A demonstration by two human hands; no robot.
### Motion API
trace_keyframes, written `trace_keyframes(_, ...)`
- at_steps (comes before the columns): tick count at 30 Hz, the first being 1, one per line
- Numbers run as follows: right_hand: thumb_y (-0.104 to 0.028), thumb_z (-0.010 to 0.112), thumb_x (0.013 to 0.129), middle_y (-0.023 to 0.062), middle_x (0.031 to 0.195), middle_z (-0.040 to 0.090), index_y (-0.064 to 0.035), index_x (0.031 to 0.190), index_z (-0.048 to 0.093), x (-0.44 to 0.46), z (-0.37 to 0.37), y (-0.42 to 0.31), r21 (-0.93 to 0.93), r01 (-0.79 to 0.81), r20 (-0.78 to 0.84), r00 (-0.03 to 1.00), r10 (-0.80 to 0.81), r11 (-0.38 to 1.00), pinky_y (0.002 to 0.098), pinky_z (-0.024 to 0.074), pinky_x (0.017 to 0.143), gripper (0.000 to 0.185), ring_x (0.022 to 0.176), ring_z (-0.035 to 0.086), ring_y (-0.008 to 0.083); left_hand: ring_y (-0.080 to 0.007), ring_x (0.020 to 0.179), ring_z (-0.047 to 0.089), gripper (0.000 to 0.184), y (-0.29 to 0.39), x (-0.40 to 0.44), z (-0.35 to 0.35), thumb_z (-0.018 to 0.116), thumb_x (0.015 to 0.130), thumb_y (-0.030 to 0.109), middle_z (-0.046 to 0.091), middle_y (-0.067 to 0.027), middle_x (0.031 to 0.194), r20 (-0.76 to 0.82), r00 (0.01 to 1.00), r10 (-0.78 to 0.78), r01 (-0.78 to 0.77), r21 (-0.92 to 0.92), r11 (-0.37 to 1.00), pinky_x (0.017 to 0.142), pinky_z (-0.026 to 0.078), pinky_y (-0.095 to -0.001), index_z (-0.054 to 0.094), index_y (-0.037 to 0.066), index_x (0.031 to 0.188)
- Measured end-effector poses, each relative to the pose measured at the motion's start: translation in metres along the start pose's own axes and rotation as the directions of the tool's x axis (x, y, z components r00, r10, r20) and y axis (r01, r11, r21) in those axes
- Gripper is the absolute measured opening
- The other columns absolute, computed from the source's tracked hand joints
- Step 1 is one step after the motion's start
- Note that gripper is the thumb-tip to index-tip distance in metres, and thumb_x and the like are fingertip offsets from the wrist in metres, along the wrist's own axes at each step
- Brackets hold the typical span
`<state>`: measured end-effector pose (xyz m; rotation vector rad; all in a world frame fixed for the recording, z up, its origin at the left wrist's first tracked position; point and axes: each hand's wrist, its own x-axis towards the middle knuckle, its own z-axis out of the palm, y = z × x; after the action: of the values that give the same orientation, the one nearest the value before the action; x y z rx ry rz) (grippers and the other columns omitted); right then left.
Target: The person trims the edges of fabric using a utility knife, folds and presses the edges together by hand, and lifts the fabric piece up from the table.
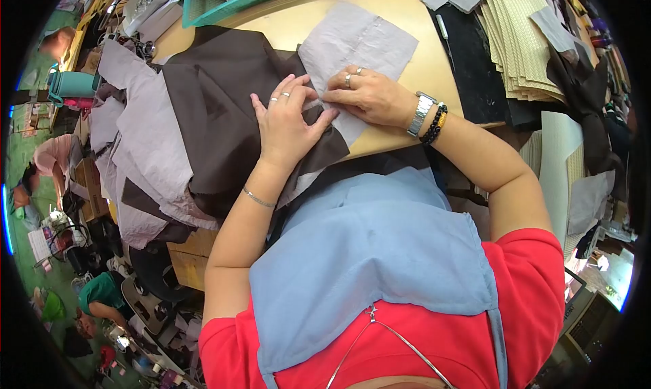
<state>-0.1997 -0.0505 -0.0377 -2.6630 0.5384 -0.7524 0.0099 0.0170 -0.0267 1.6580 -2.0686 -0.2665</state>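
Observation:
Dark brown fabric (217, 84) lies on the wooden table (434, 84), beside a light grey-mauve piece of cloth (359, 40). My left hand (288, 118) rests on the brown fabric with its fingers spread, the thumb reaching toward the grey piece. Next to it, my right hand (369, 96) has its fingers bent and pressed together on the grey cloth, near the edge where the two fabrics meet. Whatever lies between those fingertips is too small to make out. More light grey-mauve cloth (152, 138) hangs in folds over the table's left side.
A teal tray (237, 2) stands at the back. On the right are a black mat (471, 63) with a pen-like tool (443, 28) and a stack of cream quilted sheets (519, 50). Several people work in the background at left, one in a pink top (55, 155).

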Motion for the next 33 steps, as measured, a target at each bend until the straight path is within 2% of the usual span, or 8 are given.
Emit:
trace_keyframes(2, -0.012, 0.067, 0.087, 0.0062, 0.113, 0.062, -0.0114, 0.115, 0.066, -0.001, -0.001, 0.001, -0.004, 0.000, 0.027, 1.000, 0.000, 1.000, 0.0371, 0.0500, 0.094, 0.028, 0.105, 0.060, 0.0272, -0.0251, 0.133, 0.052, 0.038, 0.001, 0.001, 0.000, 0.083, 0.076, 0.039, 0.065, 0.0009, 0.130, 0.002, 1.000, 0.007, -0.007, 0.009, 1.000, 0.103, 0.024, -0.0783, 0.062, 0.013, 0.094)
trace_keyframes(8, -0.013, 0.063, 0.088, 0.0097, 0.117, 0.062, -0.0131, 0.129, 0.060, -0.006, -0.012, -0.003, -0.170, 0.021, 0.100, 0.995, -0.004, 0.985, 0.0402, 0.0448, 0.101, 0.040, 0.110, 0.059, 0.0304, -0.0259, 0.133, 0.052, 0.038, 0.000, 0.000, 0.000, 0.082, 0.078, 0.040, 0.065, -0.0001, 0.129, -0.007, 1.000, 0.021, -0.021, 0.018, 1.000, 0.102, 0.025, -0.0785, 0.062, 0.013, 0.094)
trace_keyframes(11, -0.009, 0.062, 0.087, 0.0115, 0.120, 0.062, -0.0120, 0.129, 0.059, -0.011, -0.002, -0.003, 0.008, -0.175, -0.015, 0.984, 0.176, 0.984, 0.0410, 0.0431, 0.103, 0.043, 0.111, 0.059, 0.0315, -0.0264, 0.133, 0.052, 0.038, 0.000, -0.001, 0.000, 0.081, 0.079, 0.041, 0.065, -0.0009, 0.129, 0.000, 1.000, 0.013, -0.013, 0.017, 1.000, 0.103, 0.024, -0.0782, 0.062, 0.012, 0.094)
trace_keyframes(14, -0.003, 0.063, 0.083, 0.0108, 0.123, 0.061, -0.0115, 0.130, 0.059, -0.014, 0.001, -0.001, -0.003, -0.123, -0.064, 0.990, 0.123, 0.992, 0.0407, 0.0474, 0.096, 0.047, 0.104, 0.057, 0.0331, -0.0254, 0.132, 0.053, 0.035, -0.003, -0.003, 0.002, 0.079, 0.081, 0.042, 0.065, -0.0001, 0.130, -0.025, 0.997, 0.070, -0.069, 0.039, 0.997, 0.104, 0.024, -0.0770, 0.065, 0.015, 0.097)
trace_keyframes(17, -0.004, 0.064, 0.082, 0.0099, 0.122, 0.061, -0.0116, 0.127, 0.061, -0.012, -0.002, -0.001, -0.039, -0.088, -0.012, 0.996, 0.088, 0.995, 0.0410, 0.0473, 0.097, 0.046, 0.105, 0.056, 0.0315, -0.0230, 0.130, 0.054, 0.030, -0.003, -0.005, 0.002, 0.077, 0.084, 0.042, 0.064, 0.0017, 0.130, -0.041, 0.980, 0.196, -0.185, 0.180, 0.966, 0.106, 0.023, -0.0754, 0.068, 0.020, 0.102)
trace_keyframes(20, -0.010, 0.063, 0.086, 0.0107, 0.123, 0.061, -0.0103, 0.120, 0.063, -0.011, -0.006, -0.004, -0.073, -0.093, 0.030, 0.995, 0.096, 0.993, 0.0411, 0.0438, 0.102, 0.034, 0.112, 0.058, 0.0295, -0.0208, 0.128, 0.055, 0.027, -0.003, -0.007, 0.003, 0.074, 0.085, 0.042, 0.063, 0.0030, 0.130, -0.059, 0.968, 0.245, -0.222, 0.258, 0.940, 0.106, 0.024, -0.0744, 0.070, 0.023, 0.104)
trace_keyframes(26, -0.011, 0.062, 0.086, 0.0105, 0.123, 0.060, -0.0084, 0.118, 0.064, -0.011, -0.008, -0.008, -0.149, -0.066, -0.048, 0.997, 0.060, 0.987, 0.0430, 0.0431, 0.104, 0.032, 0.115, 0.057, 0.0295, -0.0203, 0.127, 0.056, 0.027, 0.004, -0.006, -0.003, 0.071, 0.088, 0.044, 0.063, 0.0032, 0.129, 0.008, 0.978, 0.207, -0.196, 0.359, 0.913, 0.106, 0.023, -0.0736, 0.070, 0.024, 0.105)
trace_keyframes(33, -0.009, 0.062, 0.085, 0.0144, 0.128, 0.060, -0.0024, 0.122, 0.062, -0.019, -0.004, 0.007, -0.113, -0.257, -0.142, 0.960, 0.241, 0.960, 0.0471, 0.0428, 0.106, 0.038, 0.121, 0.058, 0.0343, -0.0206, 0.128, 0.054, 0.027, -0.002, -0.007, -0.001, 0.070, 0.088, 0.044, 0.063, 0.0027, 0.130, 0.002, 0.971, 0.238, -0.225, 0.340, 0.913, 0.106, 0.023, -0.0734, 0.070, 0.024, 0.107)
